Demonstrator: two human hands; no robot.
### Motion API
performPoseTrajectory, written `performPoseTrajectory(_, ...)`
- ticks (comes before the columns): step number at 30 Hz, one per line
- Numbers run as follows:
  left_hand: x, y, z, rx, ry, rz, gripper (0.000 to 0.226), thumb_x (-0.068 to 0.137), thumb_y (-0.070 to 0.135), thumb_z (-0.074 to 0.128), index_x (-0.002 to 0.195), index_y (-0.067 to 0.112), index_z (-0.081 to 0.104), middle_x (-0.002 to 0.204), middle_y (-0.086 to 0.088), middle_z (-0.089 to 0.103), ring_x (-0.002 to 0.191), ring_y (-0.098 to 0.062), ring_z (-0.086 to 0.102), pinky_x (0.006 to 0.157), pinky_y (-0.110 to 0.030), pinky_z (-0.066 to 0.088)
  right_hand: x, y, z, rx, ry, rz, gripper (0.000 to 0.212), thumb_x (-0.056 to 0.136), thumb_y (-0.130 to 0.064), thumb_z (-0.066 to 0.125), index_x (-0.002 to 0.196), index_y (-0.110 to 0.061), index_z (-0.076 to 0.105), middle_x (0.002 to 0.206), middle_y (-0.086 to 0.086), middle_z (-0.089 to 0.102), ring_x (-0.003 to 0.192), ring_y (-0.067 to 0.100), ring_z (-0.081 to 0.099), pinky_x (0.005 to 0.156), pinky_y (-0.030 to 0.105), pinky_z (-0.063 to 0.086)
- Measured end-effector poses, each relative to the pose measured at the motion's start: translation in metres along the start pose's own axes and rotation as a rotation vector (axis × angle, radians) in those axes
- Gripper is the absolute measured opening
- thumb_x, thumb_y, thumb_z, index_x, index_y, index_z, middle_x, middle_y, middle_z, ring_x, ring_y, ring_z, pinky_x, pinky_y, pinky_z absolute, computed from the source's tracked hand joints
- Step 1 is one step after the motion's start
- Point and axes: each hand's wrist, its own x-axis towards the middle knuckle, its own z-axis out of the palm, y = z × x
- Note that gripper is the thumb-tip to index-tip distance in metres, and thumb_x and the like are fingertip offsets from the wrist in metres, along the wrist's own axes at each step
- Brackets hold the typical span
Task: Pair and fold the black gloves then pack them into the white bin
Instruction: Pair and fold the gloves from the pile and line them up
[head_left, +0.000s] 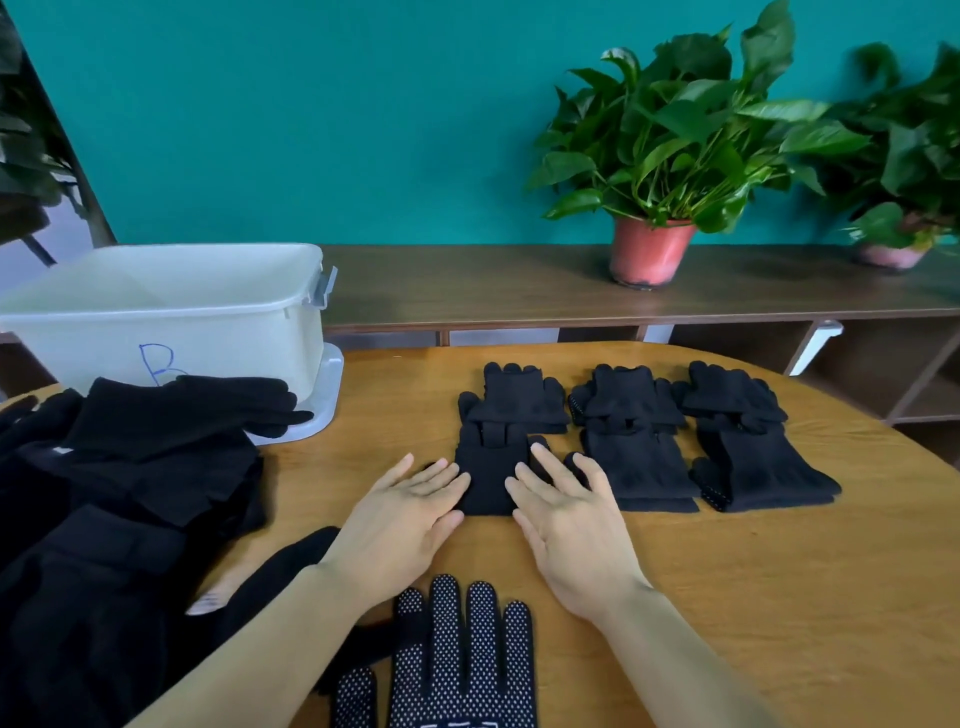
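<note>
folded pair of black gloves (491, 467) lying flat at mid-table, leftmost in a row of three such bundles, cuff end near, finger end doubled over at the far side. flanked by both hands, neither gripping anything: left hand (410, 514) flat, fingers straight, fingertips touching the bundle's left edge; right hand (566, 514) flat as well, fingers spread and resting on its right part.

judged as the pressing and squaring of a fresh fold, with packing not yet begun. for a good result: press down evenly with both palms, smooth from the middle outward, line up the two layers edge to edge, tuck in any stray finger or thumb. soft knit, so likely to slump or spring open if lifted by one corner; better to slide fingers under from both sides and carry level.

just right of it a second folded pair (636, 447), then a third folded pair (753, 447) further right, all close beside one another. near the body, between the forearms, a single black glove with white dots (457, 649), fingers pointing far, unpaired. at left a heap of loose black gloves (130, 493) spread over the table (727, 597), reaching the foot of the white bin (166, 306). bin at far left, blue letter on its near wall, no gloves visible inside. beyond, a dark shelf (467, 280) with potted plants (670, 130) before a teal wall.
</note>
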Motion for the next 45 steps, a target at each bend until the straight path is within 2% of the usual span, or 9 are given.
performPoseTrajectory(6,0.003,-0.004,0.002,0.028,0.010,0.020,0.075,0.101,0.056,0.002,0.142,0.016,0.050,0.146,0.000,0.049,0.140,-0.008,0.036,0.119,-0.027,0.007,0.002,0.003,0.003,0.021,0.002,0.005,0.044,0.094,-0.027,0.035,0.113,-0.016,0.072,0.118,-0.001,0.070,0.130,0.024,0.053,0.104,0.046,0.029)
performPoseTrajectory(12,-0.009,0.000,-0.022,0.022,0.027,-0.024,0.077,0.092,0.059,-0.002,0.157,0.021,0.016,0.160,0.008,0.015,0.148,0.000,0.004,0.117,-0.020,-0.012,-0.002,0.002,-0.010,-0.032,-0.077,-0.027,0.049,0.096,-0.028,0.030,0.124,-0.011,0.066,0.125,0.004,0.067,0.136,0.028,0.045,0.105,0.048,0.027)
performPoseTrajectory(21,-0.109,0.022,-0.064,0.003,0.082,-0.056,0.070,0.105,0.047,0.007,0.142,0.005,0.049,0.148,-0.008,0.048,0.141,-0.017,0.037,0.118,-0.028,0.011,-0.058,-0.047,-0.070,0.067,0.052,-0.078,0.047,0.097,-0.028,0.034,0.121,-0.006,0.067,0.120,0.007,0.070,0.133,0.030,0.049,0.102,0.049,0.030)
performPoseTrajectory(28,-0.167,0.071,-0.054,-0.031,0.054,-0.060,0.060,0.104,0.041,0.016,0.145,0.010,0.047,0.151,-0.004,0.044,0.143,-0.009,0.029,0.121,-0.025,0.002,-0.099,-0.098,-0.097,0.154,-0.106,-0.053,0.056,0.104,-0.039,0.023,0.125,-0.010,0.066,0.124,0.006,0.068,0.130,0.024,0.053,0.105,0.046,0.027)
performPoseTrajectory(30,-0.176,0.086,-0.048,-0.029,0.001,-0.054,0.076,0.099,0.054,-0.003,0.152,0.014,0.034,0.159,-0.001,0.030,0.147,-0.006,0.012,0.120,-0.025,-0.004,-0.102,-0.114,-0.103,0.168,-0.282,0.013,0.079,0.103,-0.050,-0.002,0.134,-0.008,0.057,0.139,0.009,0.057,0.137,0.022,0.045,0.109,0.044,0.020)
performPoseTrajectory(32,-0.182,0.099,-0.041,-0.019,-0.076,-0.065,0.094,0.086,0.063,-0.022,0.157,0.016,0.018,0.164,0.002,0.011,0.149,-0.006,-0.003,0.119,-0.024,-0.011,-0.109,-0.121,-0.101,0.163,-0.362,0.028,0.109,0.078,-0.063,-0.035,0.154,-0.008,0.020,0.161,0.008,0.013,0.151,0.020,0.009,0.117,0.041,-0.002)
performPoseTrajectory(34,-0.185,0.108,-0.037,0.004,-0.135,-0.092,0.100,0.078,0.065,-0.031,0.158,0.017,0.004,0.164,0.003,-0.003,0.149,-0.007,-0.014,0.119,-0.026,-0.014,-0.117,-0.123,-0.102,0.223,-0.522,0.093,0.123,0.051,-0.067,-0.051,0.155,-0.015,-0.010,0.161,0.002,-0.018,0.148,0.016,-0.019,0.118,0.042,-0.016)
performPoseTrajectory(42,-0.153,0.145,-0.026,0.074,-0.192,-0.066,0.091,0.083,0.063,-0.020,0.158,0.016,-0.001,0.165,0.002,-0.006,0.149,-0.009,-0.015,0.121,-0.030,-0.013,-0.135,-0.081,-0.109,0.202,-0.580,0.155,0.127,0.043,-0.071,-0.051,0.154,-0.020,-0.014,0.161,0.000,-0.020,0.147,0.013,-0.021,0.118,0.043,-0.015)
performPoseTrajectory(45,-0.140,0.153,-0.025,0.091,-0.225,-0.072,0.071,0.100,0.055,-0.002,0.158,0.015,0.000,0.165,0.001,-0.005,0.150,-0.010,-0.014,0.122,-0.033,-0.009,-0.136,-0.068,-0.109,0.193,-0.588,0.174,0.129,0.043,-0.072,-0.051,0.155,-0.021,-0.012,0.162,0.000,-0.018,0.148,0.012,-0.021,0.117,0.043,-0.015)
